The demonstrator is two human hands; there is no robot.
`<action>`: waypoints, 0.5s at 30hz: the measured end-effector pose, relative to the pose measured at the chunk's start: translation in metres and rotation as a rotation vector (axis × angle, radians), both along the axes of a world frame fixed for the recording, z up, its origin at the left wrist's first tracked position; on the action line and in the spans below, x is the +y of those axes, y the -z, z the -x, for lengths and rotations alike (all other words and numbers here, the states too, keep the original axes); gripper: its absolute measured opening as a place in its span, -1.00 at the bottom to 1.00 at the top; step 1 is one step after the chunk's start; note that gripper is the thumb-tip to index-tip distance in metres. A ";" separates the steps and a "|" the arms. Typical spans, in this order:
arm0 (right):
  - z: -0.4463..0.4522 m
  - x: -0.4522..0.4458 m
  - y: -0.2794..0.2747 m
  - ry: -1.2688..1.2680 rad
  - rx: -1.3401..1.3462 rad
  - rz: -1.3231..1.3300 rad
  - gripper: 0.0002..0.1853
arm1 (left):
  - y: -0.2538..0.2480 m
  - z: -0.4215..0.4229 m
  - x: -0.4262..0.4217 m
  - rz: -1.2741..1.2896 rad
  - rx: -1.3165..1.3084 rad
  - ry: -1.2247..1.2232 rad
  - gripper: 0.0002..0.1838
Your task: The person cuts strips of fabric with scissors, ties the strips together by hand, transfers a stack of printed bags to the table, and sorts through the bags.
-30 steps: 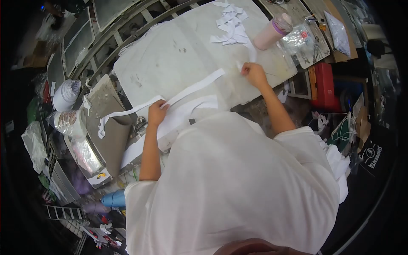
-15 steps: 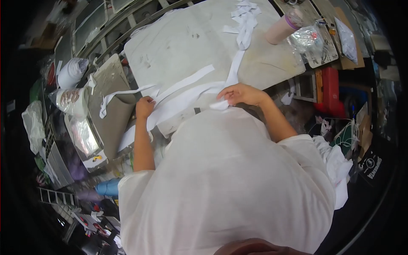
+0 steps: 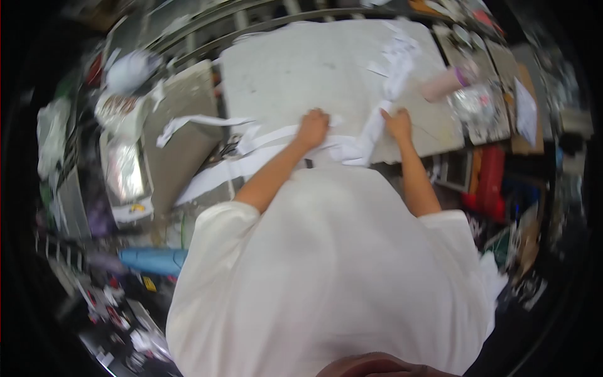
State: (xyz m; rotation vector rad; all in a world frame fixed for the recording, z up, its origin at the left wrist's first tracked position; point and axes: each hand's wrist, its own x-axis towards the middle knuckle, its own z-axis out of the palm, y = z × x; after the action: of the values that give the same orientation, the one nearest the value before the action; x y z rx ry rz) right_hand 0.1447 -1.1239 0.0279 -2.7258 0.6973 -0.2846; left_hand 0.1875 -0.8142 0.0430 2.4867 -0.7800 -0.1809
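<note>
My left hand [image 3: 314, 127] is closed over the near middle of the pale work surface [image 3: 282, 75], by the end of a flat white strip [image 3: 276, 134]; what its fingers hold is hidden. To its right, my right hand [image 3: 397, 123] pinches the edge of a long white fabric strip [image 3: 372, 133]. That strip runs from a crumpled white heap [image 3: 399, 53] at the back down to the near edge, where it folds over. A wider white piece [image 3: 220, 177] lies along the near left edge. Motion blurs the view slightly.
A pink bottle [image 3: 443, 84] stands at the right beside a clear plastic bag [image 3: 474, 105]. On the left are a grey-brown sheet [image 3: 188, 151], a white roll [image 3: 132, 72] and wrapped packs. A red box [image 3: 491, 182] sits at the lower right. Metal rails run behind the surface.
My left hand has moved right, away from the left strips. My right hand went down to the near edge, then back up and right along the long strip. The view has shifted.
</note>
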 end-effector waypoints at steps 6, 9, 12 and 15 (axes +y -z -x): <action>-0.015 0.040 -0.031 -0.154 0.230 -0.198 -0.63 | -0.016 0.006 0.041 0.554 0.468 -0.218 -0.94; -0.022 0.065 -0.026 -0.208 0.102 -0.748 -0.77 | -0.040 0.016 0.072 0.910 0.717 -0.547 -0.87; -0.010 0.127 -0.108 -0.352 0.374 -1.258 -0.87 | -0.087 0.024 0.078 0.892 1.033 -0.584 -0.70; 0.010 0.165 -0.136 -0.684 0.639 -1.272 -0.82 | -0.094 0.027 0.070 0.778 1.427 -0.438 -0.52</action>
State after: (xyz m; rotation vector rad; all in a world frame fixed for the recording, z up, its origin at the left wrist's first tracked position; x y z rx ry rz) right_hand 0.1349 -0.9588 0.1640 -1.5766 -0.0453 0.9005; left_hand 0.1600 -0.7439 0.1374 1.1998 0.2885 -1.0648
